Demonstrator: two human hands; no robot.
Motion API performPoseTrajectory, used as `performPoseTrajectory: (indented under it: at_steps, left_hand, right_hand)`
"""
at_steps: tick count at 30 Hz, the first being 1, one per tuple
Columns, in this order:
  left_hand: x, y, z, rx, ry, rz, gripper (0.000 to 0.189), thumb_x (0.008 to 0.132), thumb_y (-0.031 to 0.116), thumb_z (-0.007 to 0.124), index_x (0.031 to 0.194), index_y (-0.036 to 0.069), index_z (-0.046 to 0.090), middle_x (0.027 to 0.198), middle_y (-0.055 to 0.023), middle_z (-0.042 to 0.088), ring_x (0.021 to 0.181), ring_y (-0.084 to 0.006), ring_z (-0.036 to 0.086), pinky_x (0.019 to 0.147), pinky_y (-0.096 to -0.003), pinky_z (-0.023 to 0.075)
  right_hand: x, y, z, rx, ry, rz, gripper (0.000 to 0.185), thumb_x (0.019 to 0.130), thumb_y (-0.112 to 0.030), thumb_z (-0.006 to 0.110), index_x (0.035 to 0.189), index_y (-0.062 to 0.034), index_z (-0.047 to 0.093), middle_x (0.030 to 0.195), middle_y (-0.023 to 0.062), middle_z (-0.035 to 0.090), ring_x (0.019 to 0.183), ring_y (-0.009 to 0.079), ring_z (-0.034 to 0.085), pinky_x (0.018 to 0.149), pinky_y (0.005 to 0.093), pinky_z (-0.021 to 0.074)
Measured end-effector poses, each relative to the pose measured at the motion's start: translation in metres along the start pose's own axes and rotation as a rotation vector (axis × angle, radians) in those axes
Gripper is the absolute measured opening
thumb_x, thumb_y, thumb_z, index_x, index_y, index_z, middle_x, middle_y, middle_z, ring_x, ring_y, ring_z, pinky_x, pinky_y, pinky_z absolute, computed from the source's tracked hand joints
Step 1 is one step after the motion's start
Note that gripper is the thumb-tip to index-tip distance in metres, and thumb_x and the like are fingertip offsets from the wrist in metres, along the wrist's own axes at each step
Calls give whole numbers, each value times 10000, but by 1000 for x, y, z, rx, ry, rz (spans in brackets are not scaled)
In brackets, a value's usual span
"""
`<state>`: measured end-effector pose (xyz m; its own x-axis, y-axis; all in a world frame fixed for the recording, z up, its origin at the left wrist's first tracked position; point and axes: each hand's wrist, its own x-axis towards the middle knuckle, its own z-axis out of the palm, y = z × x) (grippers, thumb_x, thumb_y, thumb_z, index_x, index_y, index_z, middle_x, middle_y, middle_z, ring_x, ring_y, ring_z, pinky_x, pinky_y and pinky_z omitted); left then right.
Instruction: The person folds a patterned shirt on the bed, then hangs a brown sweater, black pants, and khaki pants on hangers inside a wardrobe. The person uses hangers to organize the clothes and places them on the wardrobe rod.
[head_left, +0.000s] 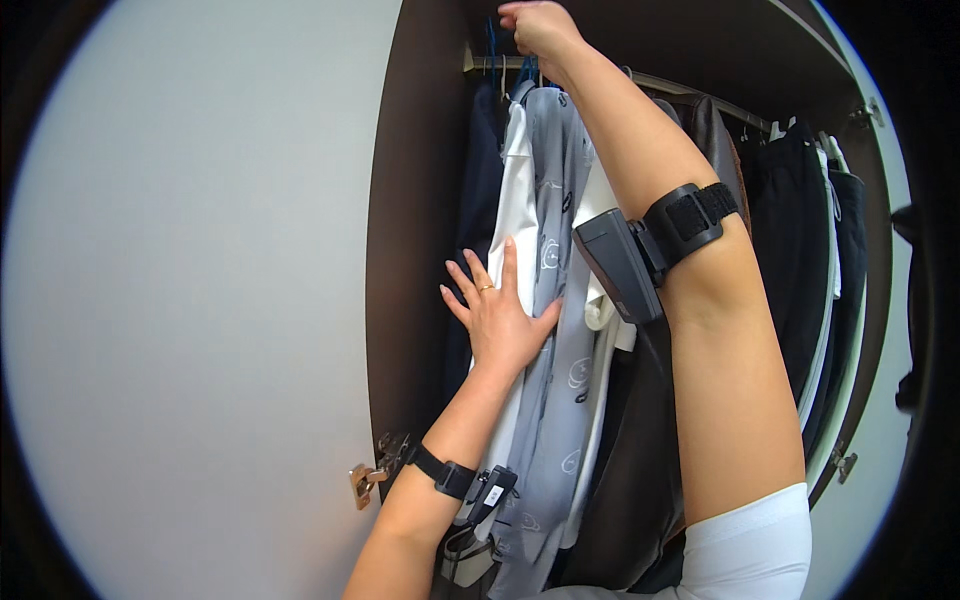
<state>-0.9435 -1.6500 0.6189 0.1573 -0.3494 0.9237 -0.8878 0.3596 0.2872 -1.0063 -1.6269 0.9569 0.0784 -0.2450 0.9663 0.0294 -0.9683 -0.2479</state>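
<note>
My left hand (504, 322), with a ring on one finger, lies with its fingers spread against a white garment (517, 187) and a grey garment printed with cartoon bears (574, 420). Both garments hang inside a dark-brown wardrobe. Up at the top of the view, my right hand (541, 31) is raised above the hanging rail (660, 84) with its fingers curled. A blue hanger (491, 37) is just left of it. Whether the right hand grips anything cannot be made out. A dark navy garment (478, 172) hangs at the far left, partly behind the left fingers.
A wide white door (195, 262) stands swung out on the left, on a metal hinge (365, 480). Right of the printed garment hang a dark-brown leather garment (630, 457) and black trousers (784, 202). A small whitish bag (466, 559) is low down.
</note>
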Motion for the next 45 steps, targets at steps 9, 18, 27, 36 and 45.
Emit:
performPoseTrajectory:
  at_steps: [9,18,27,36,45]
  left_hand:
    - [-6,-17,25,-173,148,-226,890,805,366,725,1542,284,232,1612,-182,74,1478,-419,-10,1100,-673,69]
    - [-102,49,-53,-1009,345,301,588,981,297,532,1456,20,325,1463,-182,394,1327,-348,412,1130,-441,299]
    - [-347,234,-147,-1863,-660,147,652,994,391,433,1481,24,204,1529,-172,233,1368,-360,349,1147,-464,235]
    - [-577,429,-293,-2015,-1589,422,454,951,149,549,1352,-21,423,1350,-150,495,1248,-235,471,1082,-376,339]
    - [-753,601,-471,-1782,-2226,1229,350,911,103,623,1242,7,564,1250,-116,593,1190,-214,544,1046,-358,390]
  right_hand:
    - [-122,-50,-67,307,-164,-175,256,1029,-181,429,1119,3,583,975,72,579,595,98,480,568,225,409]
    - [-441,-104,-143,319,-403,421,915,898,-87,648,1521,-62,-21,1216,211,567,662,125,642,564,212,524]
    - [-684,-356,-200,65,384,667,438,999,-238,487,1376,-26,420,804,84,668,454,45,356,402,201,264]
    - [-931,-659,-150,-398,1034,1014,388,1025,-371,443,1103,-76,683,767,-16,632,643,49,411,579,217,353]
    - [-1063,-825,-39,-1004,1999,664,363,1021,-371,448,997,-85,671,734,-28,595,697,81,460,690,251,397]
